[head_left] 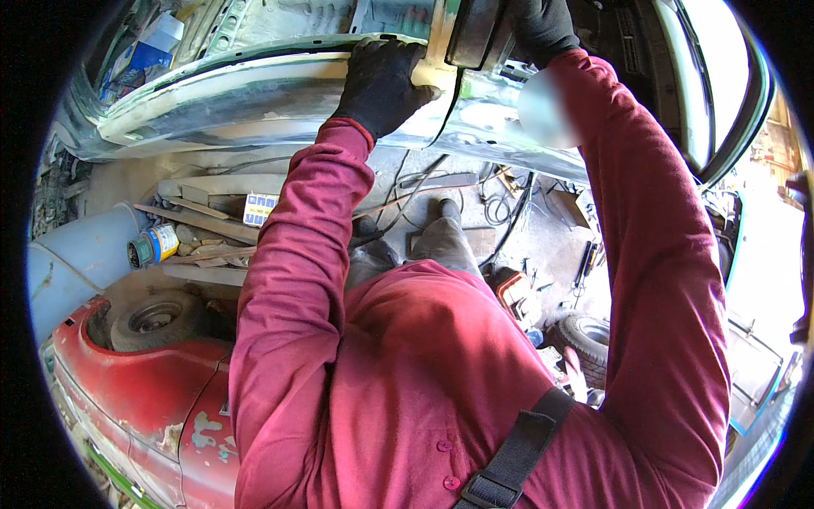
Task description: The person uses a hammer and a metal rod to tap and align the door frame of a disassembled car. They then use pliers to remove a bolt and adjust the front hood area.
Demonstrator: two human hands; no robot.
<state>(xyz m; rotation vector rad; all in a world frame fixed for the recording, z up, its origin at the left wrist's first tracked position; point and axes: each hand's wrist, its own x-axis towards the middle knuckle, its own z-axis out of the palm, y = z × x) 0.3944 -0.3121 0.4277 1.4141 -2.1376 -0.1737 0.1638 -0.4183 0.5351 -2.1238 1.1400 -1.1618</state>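
My left hand [381, 85], in a black glove, lies on the car fender [254, 106], a panel patched in white, cream and green. Its fingers hook over the panel's upper edge, and the thumb points right toward the door seam. My right hand [543, 32], also gloved in black, is farther up beside a black trim-like part [479, 36] at the front of the door opening. The top edge of the picture cuts off that hand, so its fingers are mostly hidden. Below it is the patchy white door-side panel [487, 110]. A pale blur covers a spot by my right forearm.
Behind me at left stands a red car body [144, 365] with a wheel [157, 321] on it. A blue barrel [76, 254], a can [153, 246] and wooden boards [208, 222] lie nearby. Cables [500, 199] and a loose tyre [585, 339] are on the floor.
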